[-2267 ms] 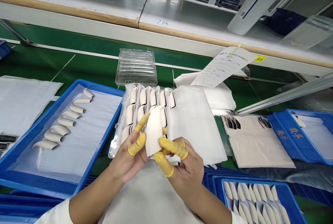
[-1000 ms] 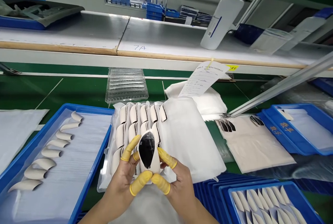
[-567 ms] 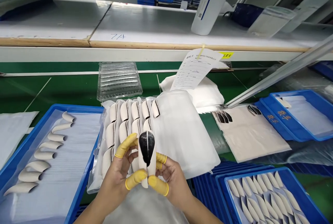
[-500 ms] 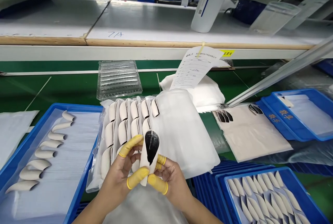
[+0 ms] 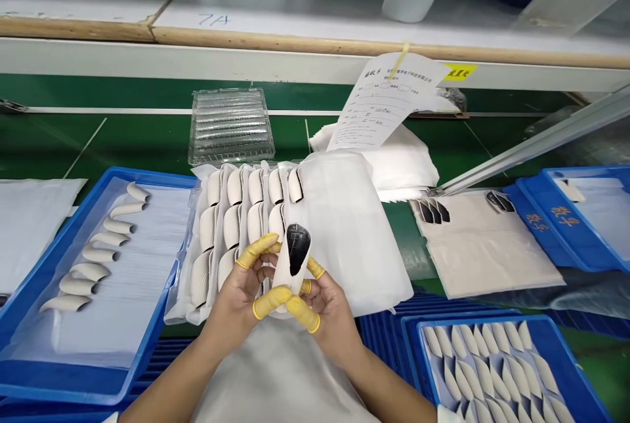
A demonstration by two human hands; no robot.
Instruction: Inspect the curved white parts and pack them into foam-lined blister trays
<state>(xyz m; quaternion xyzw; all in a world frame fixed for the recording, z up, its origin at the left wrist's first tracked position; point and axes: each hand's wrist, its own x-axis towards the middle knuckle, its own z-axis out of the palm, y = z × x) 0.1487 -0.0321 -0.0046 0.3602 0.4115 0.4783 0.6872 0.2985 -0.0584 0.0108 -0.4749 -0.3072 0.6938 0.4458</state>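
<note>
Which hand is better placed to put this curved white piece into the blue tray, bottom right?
Right, probably: the right hand sits nearer the blue tray and also grips the curved white piece; the left hand is farther away.

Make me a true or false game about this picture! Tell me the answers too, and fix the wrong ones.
1. The left hand and right hand hold one curved white piece with a black patch. True.
2. The fingers wear blue covers. False: the covers are yellow.
3. The blue tray on the left has curved white pieces in a row. True.
4. The clear plastic tray is in the right hand. False: it lies on the green bench beyond the hands.
</note>
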